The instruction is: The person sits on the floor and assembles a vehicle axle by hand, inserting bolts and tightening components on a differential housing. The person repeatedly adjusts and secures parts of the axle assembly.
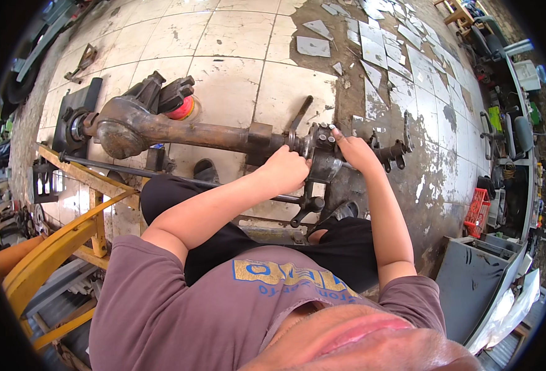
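Note:
A rusty vehicle axle housing (205,135) lies across the floor in front of me, its round bulge at the left. At its right end sits a dark steering knuckle (324,164) with several bolt heads on top. My left hand (288,168) is closed at the joint between tube and knuckle, fingers curled against the knuckle's near side. My right hand (354,153) grips the knuckle from the right, one digit laid on top beside the bolts; its other fingers are mostly hidden. A long black rod (208,182) runs along the near side of the axle, passing below my left forearm.
A yellow frame (69,238) stands close on my left. Behind the axle are a red round object (181,109) and a metal bracket (84,62). Broken tile pieces (372,46) lie at the far right. A grey cabinet (474,281) and red crate (477,212) stand right.

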A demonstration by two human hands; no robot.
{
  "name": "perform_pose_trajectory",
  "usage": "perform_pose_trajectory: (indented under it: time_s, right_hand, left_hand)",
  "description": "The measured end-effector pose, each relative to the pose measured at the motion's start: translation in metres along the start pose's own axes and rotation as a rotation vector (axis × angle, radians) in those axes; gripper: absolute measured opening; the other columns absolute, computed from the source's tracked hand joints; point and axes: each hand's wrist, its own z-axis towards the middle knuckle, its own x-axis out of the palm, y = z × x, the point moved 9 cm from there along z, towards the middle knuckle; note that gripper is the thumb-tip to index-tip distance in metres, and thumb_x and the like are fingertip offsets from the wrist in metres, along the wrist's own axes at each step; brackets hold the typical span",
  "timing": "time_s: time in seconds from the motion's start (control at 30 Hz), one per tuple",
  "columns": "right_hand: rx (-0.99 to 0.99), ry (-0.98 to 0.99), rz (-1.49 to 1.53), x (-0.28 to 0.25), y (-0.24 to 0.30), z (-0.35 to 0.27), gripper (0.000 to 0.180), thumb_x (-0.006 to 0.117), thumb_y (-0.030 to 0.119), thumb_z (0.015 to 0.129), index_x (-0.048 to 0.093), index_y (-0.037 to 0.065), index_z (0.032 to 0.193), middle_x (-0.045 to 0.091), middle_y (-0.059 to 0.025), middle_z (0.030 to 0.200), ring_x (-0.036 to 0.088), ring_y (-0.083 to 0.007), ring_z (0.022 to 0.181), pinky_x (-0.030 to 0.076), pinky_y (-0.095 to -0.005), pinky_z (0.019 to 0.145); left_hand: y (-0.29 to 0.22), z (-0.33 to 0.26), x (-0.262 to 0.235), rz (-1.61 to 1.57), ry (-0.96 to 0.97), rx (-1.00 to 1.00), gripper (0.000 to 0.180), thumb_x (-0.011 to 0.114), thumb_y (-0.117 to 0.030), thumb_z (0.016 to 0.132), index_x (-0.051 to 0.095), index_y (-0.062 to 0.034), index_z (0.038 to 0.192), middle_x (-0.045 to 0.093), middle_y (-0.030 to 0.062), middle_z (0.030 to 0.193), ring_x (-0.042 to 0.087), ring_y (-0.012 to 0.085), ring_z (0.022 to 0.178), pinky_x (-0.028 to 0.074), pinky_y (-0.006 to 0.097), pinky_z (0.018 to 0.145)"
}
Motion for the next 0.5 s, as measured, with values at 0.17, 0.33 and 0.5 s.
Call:
perform_pose_trajectory:
  time_s: [0.17,0.33,0.5]
  right_hand:
    - [-0.042,-0.115,0.036,0.010,-0.016,0.013,0.084,0.034,0.067,0.110,0.075,-0.005,0.117,0.071,-0.0359,0.116,0.064,-0.0534,0.120,0.049,-0.0554,0.104]
    - [-0.118,-0.251,0.160,0.004,-0.009,0.005,0.087,0.038,0.068,0.110,0.073,-0.011,0.109,0.070,-0.0394,0.111,0.064,-0.0562,0.117,0.049,-0.0544,0.102]
    - [-0.032,-0.098,-0.003,-0.003,-0.002,0.006,0.079,0.035,0.063,0.111,0.075,-0.005,0.118,0.071,-0.0355,0.115,0.064,-0.0536,0.118,0.049,-0.0550,0.103]
  left_hand:
    - [-0.003,-0.001,0.001,0.000,0.093,-0.030,0.064,0.077,-0.038,0.092,0.065,-0.0039,0.144,0.077,0.0041,0.102,0.074,0.0222,0.102,0.051,0.040,0.092]
    - [-0.002,-0.001,0.000,0.013,0.068,-0.029,0.064,0.077,-0.039,0.091,0.065,-0.0040,0.144,0.077,0.0041,0.103,0.074,0.0220,0.101,0.051,0.040,0.092]
    - [0.000,0.000,0.003,-0.001,0.084,-0.043,0.065,0.077,-0.039,0.091,0.065,-0.0039,0.145,0.077,0.0053,0.102,0.074,0.0233,0.100,0.051,0.041,0.094]
